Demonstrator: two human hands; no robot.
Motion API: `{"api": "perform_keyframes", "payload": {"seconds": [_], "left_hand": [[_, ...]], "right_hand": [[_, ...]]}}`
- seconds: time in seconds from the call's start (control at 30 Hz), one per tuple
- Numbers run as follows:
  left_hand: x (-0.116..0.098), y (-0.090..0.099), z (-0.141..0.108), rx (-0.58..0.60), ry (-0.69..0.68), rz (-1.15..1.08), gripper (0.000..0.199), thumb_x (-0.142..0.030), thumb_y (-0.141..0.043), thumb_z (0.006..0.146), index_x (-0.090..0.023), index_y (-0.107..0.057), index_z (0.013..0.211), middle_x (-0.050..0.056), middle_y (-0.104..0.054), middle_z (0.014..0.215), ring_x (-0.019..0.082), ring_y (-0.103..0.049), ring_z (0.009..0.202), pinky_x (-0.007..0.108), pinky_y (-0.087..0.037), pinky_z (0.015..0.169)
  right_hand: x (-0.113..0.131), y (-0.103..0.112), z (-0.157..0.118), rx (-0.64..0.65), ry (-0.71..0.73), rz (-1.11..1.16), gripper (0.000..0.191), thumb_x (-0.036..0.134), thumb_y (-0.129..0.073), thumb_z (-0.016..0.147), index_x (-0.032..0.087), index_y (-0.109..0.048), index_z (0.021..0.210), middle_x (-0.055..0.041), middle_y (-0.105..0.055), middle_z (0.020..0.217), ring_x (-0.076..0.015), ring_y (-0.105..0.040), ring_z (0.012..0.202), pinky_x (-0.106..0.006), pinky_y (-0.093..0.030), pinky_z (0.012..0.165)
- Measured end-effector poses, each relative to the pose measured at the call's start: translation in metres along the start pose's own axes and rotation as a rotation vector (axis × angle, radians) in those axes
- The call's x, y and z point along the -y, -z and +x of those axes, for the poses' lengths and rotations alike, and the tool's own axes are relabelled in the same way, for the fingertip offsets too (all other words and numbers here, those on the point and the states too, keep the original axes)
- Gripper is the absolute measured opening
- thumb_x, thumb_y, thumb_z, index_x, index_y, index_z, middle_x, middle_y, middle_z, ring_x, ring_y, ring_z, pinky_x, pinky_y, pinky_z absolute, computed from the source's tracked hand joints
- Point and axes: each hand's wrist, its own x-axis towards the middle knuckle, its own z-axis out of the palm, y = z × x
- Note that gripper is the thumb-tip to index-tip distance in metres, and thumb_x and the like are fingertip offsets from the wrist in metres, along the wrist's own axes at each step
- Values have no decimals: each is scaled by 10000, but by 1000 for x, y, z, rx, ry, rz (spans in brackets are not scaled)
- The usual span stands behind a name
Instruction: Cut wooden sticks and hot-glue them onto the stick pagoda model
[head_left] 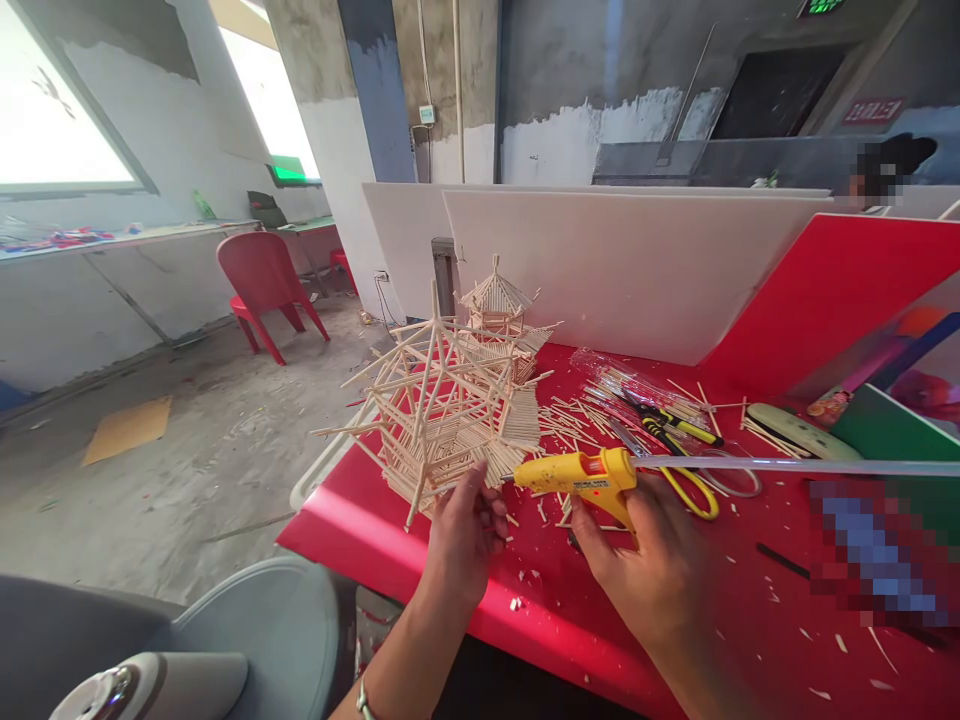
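A model made of thin wooden sticks stands near the left edge of the red table, its upper part an open frame. My left hand is at its lower front right, with curled fingers; what they pinch, if anything, is too small to name. In my right hand is a yellow glue gun with a long clear glue stick running out behind it to the right. The gun's nozzle points left and is close to the fingertips of my left hand.
Behind stands a finished-looking stick pagoda. Loose sticks, yellow-handled scissors and pliers lie on the table. A green case is at the right. Grey stool and white flask are lower left. A person's head shows beyond the boards.
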Motion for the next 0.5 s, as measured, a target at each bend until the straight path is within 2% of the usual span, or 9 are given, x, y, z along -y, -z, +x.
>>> {"api": "perform_keyframes", "payload": {"seconds": [0.1,0.17,0.5], "left_hand": [[3,1,-2,27,-89,25,317,-363,-823,631,-167,-575,657,-37,-567,512,63,-458,372,174,-305,343],[3,2,-3,42,-101,25,284,-316,-824,624,-161,-591,672,-39,-571,521,60,-460,376,170,-313,342],[-2,3,-4,36,-62,26,276,-313,-830,603,-145,-624,675,-31,-573,517,66,-477,388,179,-313,362]], "right_hand": [[1,1,1,8,1,9,362,408,-682,840,159,-622,1096,-104,-720,934,-219,-679,749,-324,-540,649],[2,2,2,10,0,15,351,392,-691,835,155,-623,1085,-106,-721,933,-226,-682,762,-331,-544,659],[0,1,0,-8,5,27,367,386,-698,825,128,-634,1079,-129,-721,928,-240,-684,771,-347,-552,660]]}}
